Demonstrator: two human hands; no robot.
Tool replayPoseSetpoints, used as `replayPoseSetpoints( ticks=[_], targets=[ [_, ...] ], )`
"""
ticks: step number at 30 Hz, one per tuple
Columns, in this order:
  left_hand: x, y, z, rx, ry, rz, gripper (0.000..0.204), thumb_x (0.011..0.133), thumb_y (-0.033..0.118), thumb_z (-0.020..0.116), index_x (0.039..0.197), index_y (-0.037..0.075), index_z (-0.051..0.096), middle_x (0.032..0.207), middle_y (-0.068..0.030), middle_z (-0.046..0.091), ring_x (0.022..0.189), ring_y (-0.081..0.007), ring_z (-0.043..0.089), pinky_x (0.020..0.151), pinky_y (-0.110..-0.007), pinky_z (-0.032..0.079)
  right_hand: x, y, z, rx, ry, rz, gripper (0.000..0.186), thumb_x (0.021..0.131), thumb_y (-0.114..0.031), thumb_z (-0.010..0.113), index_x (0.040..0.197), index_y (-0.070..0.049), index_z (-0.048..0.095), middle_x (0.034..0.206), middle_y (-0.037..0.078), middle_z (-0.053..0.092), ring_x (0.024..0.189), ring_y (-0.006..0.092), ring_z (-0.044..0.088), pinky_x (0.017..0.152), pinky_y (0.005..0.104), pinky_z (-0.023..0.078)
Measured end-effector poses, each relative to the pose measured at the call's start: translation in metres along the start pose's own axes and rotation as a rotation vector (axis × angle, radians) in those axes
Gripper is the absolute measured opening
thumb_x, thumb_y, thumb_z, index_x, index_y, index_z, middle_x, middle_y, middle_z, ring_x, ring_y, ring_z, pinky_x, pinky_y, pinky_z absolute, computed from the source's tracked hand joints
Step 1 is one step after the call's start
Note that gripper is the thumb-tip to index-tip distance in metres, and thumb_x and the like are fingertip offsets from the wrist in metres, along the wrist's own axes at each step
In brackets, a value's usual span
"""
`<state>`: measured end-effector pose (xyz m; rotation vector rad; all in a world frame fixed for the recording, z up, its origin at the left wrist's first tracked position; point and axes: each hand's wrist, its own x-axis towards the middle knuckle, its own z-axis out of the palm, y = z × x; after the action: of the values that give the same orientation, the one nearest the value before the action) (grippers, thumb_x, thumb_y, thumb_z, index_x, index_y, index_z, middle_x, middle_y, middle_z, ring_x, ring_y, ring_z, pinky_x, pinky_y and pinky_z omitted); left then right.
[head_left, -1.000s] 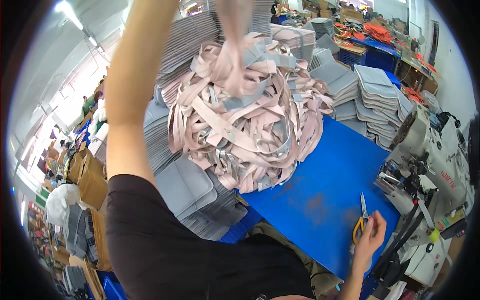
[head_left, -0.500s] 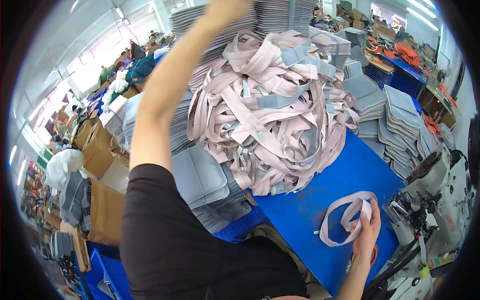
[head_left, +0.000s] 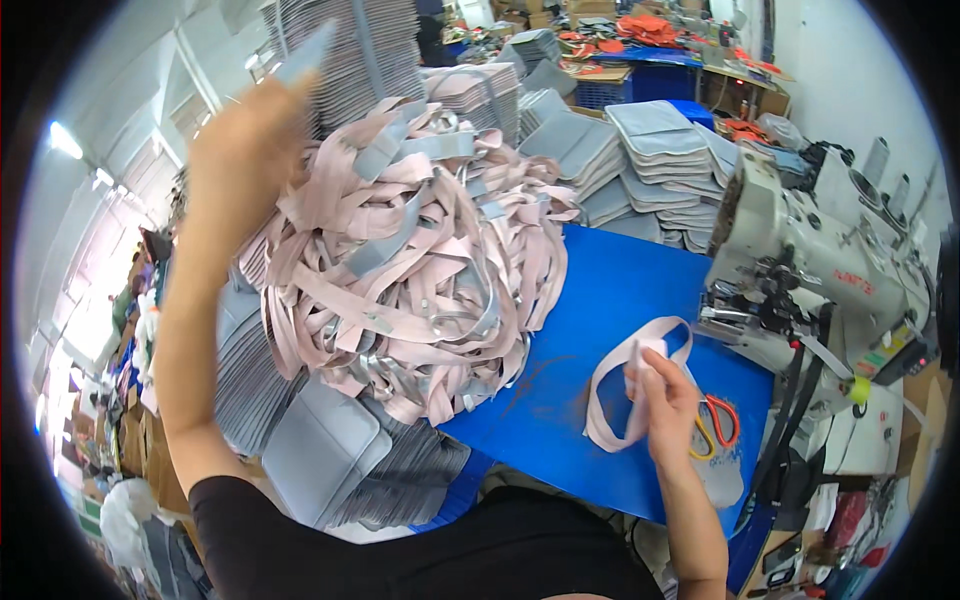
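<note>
Raised at the upper left, my left hand (head_left: 250, 135) is blurred and grips a pale grey flat piece (head_left: 312, 52), seen nearly edge-on beside the tall stack of grey panels (head_left: 345, 70). My right hand (head_left: 668, 400) pinches a pale pink strap (head_left: 603, 390) that curls in a loop above the blue tabletop (head_left: 560, 350). Between my arms lies a big tangled heap of pink straps (head_left: 400, 270) with grey fabric pieces among them. Orange-and-yellow-handled scissors (head_left: 718, 425) rest just right of my right hand, partly hidden by it.
A white sewing machine (head_left: 800, 260) stands at the right edge of the blue table. Stacked grey panels (head_left: 665, 150) lean behind the table, and another stack (head_left: 325, 445) sits at the near left. Farther back is a table with orange pieces (head_left: 645, 32).
My view has swung to the right. My left hand has come back from the tall stack with a grey piece in it. The right hand still holds the pink strap.
</note>
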<state>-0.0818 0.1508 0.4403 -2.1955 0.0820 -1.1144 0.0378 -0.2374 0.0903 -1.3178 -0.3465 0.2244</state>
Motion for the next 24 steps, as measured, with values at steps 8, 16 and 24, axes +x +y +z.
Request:
replayPoseSetpoints(
  ticks=[8,16,24],
  targets=[
    [-0.034,0.346,-0.063,-1.023,-0.562,0.868,0.025,0.080,0.022,0.068,0.091,0.000,0.065,0.076,-0.0100,0.055,0.065,-0.0203,0.061,0.046,-0.034,0.047,0.003,-0.041,-0.003,0.172,-0.134,0.107,0.039,0.106,-0.022,0.058,0.131,0.006,0.065,0.111,0.009,0.074,0.104,0.0193,0.070,0.090,0.0309,0.054],
    [0.055,0.380,0.066,-1.369,-0.587,0.764,0.038,0.091,0.038,0.073,0.097,0.001,0.063,0.083,-0.0158,0.064,0.080,-0.0397,0.065,0.066,-0.044,0.051,-0.023,-0.044,-0.068,-0.436,-0.173,-0.281,0.018,0.101,-0.014,0.062,0.112,-0.001,0.069,0.091,0.015,0.070,0.076,0.0308,0.065,0.071,0.0361,0.051],
    [0.060,0.339,0.102,-1.477,-1.110,0.727,0.032,0.097,0.027,0.069,0.083,0.002,0.055,0.074,-0.0057,0.053,0.071,-0.0195,0.050,0.065,-0.035,0.042,-0.003,-0.043,-0.068,-0.479,-0.142,-0.260,0.015,0.093,-0.016,0.074,0.094,-0.002,0.070,0.085,0.012,0.066,0.069,0.0244,0.060,0.064,0.0360,0.046]
  ],
)
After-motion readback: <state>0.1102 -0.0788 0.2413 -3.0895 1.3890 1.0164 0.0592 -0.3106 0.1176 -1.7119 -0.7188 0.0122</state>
